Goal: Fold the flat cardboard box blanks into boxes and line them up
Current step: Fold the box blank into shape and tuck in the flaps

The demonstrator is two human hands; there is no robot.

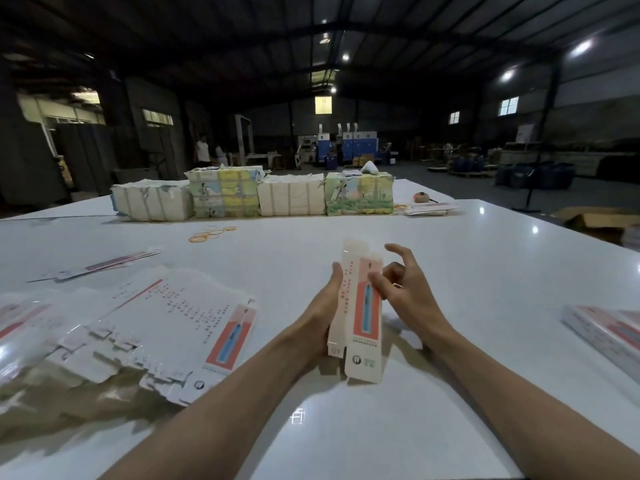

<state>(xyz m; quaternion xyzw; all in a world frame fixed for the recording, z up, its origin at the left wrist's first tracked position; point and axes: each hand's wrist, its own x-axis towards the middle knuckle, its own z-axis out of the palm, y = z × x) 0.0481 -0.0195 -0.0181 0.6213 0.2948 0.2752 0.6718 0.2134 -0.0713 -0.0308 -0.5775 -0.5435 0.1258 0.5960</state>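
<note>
One half-folded box [360, 306] is held upright over the counter [450, 254] between both hands; the left hand [323, 306] grips its left edge; the right hand [403, 289] rests its thumb on the printed face, fingers loosely spread; flat blanks [166, 323] lie fanned at near left.

Nothing legible on my feed. The box [360, 313] at centre frame carries a column of red characters down its left panel. Near its lower end are a small round logo and a line of fine print, all too blurred to read. The stack of flat blanks [180, 317] at lower left shows rows of dark print and the same round logo at its near edge, unreadable. The bundles [360, 194] at upper centre bear cartoon artwork, any lettering too small. No numbers or signs I can make out.
</note>
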